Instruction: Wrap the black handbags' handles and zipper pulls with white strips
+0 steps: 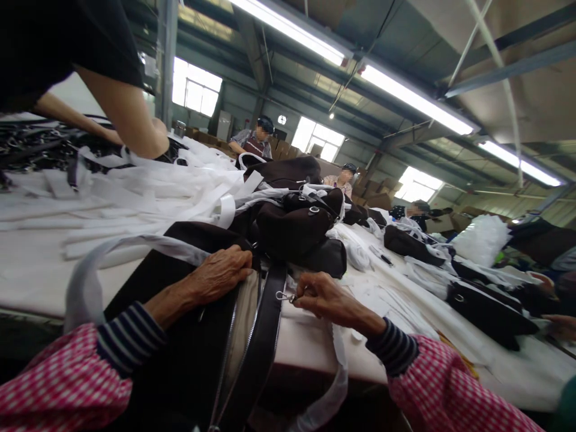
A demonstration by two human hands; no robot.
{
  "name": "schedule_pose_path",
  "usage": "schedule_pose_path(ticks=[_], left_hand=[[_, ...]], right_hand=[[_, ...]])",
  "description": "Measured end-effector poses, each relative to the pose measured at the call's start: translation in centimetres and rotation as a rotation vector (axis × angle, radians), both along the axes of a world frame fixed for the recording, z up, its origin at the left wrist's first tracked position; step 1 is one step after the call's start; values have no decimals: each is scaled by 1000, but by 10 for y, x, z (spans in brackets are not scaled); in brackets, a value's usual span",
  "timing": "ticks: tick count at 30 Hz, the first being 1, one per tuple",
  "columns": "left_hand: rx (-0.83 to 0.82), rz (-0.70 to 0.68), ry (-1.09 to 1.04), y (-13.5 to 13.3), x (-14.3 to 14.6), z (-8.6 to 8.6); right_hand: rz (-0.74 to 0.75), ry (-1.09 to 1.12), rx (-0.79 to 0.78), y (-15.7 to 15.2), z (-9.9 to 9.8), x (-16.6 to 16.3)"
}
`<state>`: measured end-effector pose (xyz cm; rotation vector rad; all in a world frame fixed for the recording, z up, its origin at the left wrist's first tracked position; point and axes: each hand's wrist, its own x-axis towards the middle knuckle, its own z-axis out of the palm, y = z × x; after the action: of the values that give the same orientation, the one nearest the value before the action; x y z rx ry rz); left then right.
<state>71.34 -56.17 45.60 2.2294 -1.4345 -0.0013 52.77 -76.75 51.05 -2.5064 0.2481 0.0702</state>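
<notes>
My left hand point(220, 273) lies curled on the top edge of a dark brown bag point(180, 324) that hangs over the near edge of the white table point(31, 264). The fingers press the bag's opening beside its zipper. My right hand point(326, 297) pinches a small metal clip point(285, 296) at the end of a dark brown strap point(265, 324) that runs down from the bag. A white paper-wrapped handle point(117, 249) loops over my left forearm. Both my sleeves are pink checked with striped cuffs.
More brown bags point(294, 222) and white wrapping strips point(148, 186) are piled in the middle of the table. Another person's bare arm point(130, 120) reaches in at the upper left. Further people sit along the table's far side, with bags point(486, 306) at the right.
</notes>
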Motion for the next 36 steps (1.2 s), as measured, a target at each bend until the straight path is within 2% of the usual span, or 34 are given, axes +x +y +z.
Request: schedule_pose_path(ticks=[5, 8, 10, 14, 17, 21, 28, 32, 36], left_hand=[[5, 14, -4, 0, -3, 4], [8, 31, 18, 0, -5, 6], [14, 37, 31, 1, -6, 8], [13, 41, 47, 2, -7, 9], [16, 33, 48, 2, -7, 9], [21, 27, 49, 2, -7, 10], [-89, 38, 175, 2, 0, 10], [-181, 16, 279, 2, 6, 9], [-208, 16, 323, 2, 6, 9]], right_hand=[[155, -227, -121, 15, 1, -18], [220, -275, -137, 30, -2, -20], [222, -264, -195, 39, -8, -17], [209, -151, -449, 49, -20, -3], [267, -66, -543, 49, -21, 5], [325, -49, -537, 43, -19, 6], [184, -174, -402, 37, -16, 20], [220, -208, -434, 44, -14, 36], [207, -177, -458, 50, -24, 45]])
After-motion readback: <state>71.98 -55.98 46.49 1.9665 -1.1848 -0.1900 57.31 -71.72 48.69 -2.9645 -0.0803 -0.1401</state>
